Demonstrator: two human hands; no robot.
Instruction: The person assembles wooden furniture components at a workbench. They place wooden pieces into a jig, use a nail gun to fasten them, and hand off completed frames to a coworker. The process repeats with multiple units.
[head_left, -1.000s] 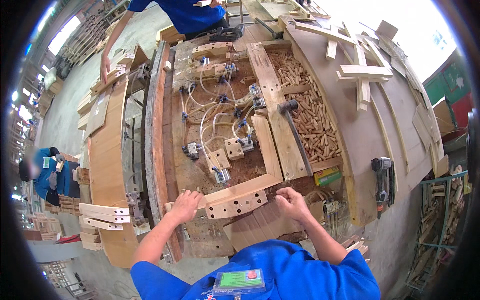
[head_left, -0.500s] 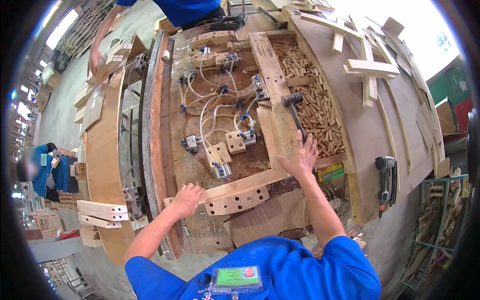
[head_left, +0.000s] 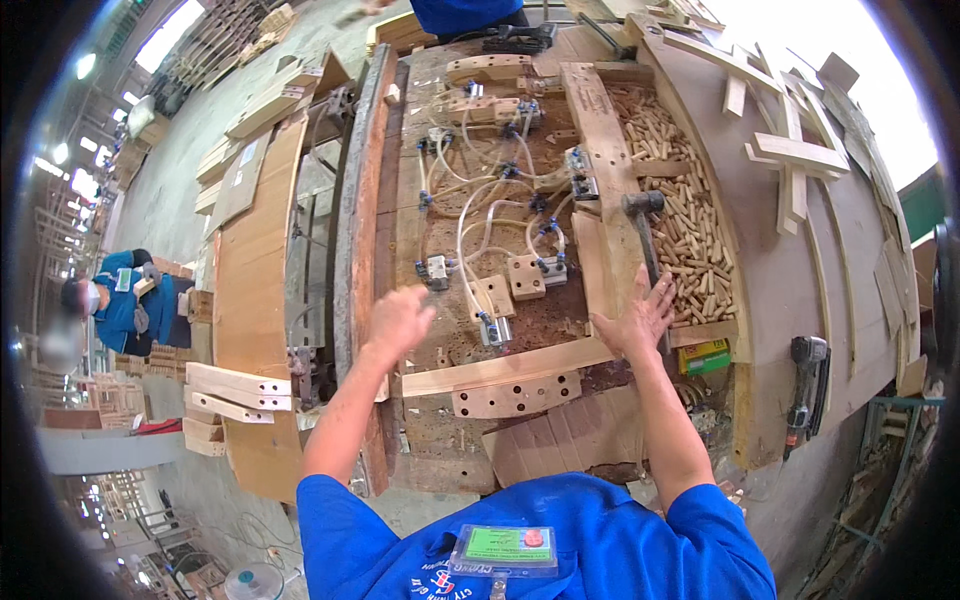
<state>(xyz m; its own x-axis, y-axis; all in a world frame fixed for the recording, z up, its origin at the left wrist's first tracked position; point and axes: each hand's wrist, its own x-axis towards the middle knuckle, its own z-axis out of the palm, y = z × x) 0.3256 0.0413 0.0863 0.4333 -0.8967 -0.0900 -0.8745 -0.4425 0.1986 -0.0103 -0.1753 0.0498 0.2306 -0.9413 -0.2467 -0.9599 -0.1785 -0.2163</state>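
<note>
At the far left, a co-worker [head_left: 140,303] in blue stands well apart from the bench [head_left: 428,432]. Drilled wooden pieces [head_left: 238,383] lie stacked at the near end of a board-covered side table [head_left: 258,280]. A thick wooden rail [head_left: 362,215] runs along the bench's left edge. Just right of it, toward the near left corner, the left hand [head_left: 398,322] is blurred; its fingers look curled, but whether they grip anything cannot be told. Clear air hoses [head_left: 462,238] loop across the middle of the bench between small clamps. A long pale wooden strip [head_left: 510,367] lies along the near edge, touching a drilled block [head_left: 517,395] on its near side. Its right end nearly reaches a second pale strip [head_left: 592,262], which points toward the far edge. The right hand [head_left: 638,318] lies over the hammer's [head_left: 643,204] handle, fingers spread open, not closed around it. Farther right are wooden dowels [head_left: 697,235] in a trough and, near the bench's right edge, a nail gun [head_left: 806,385].
</note>
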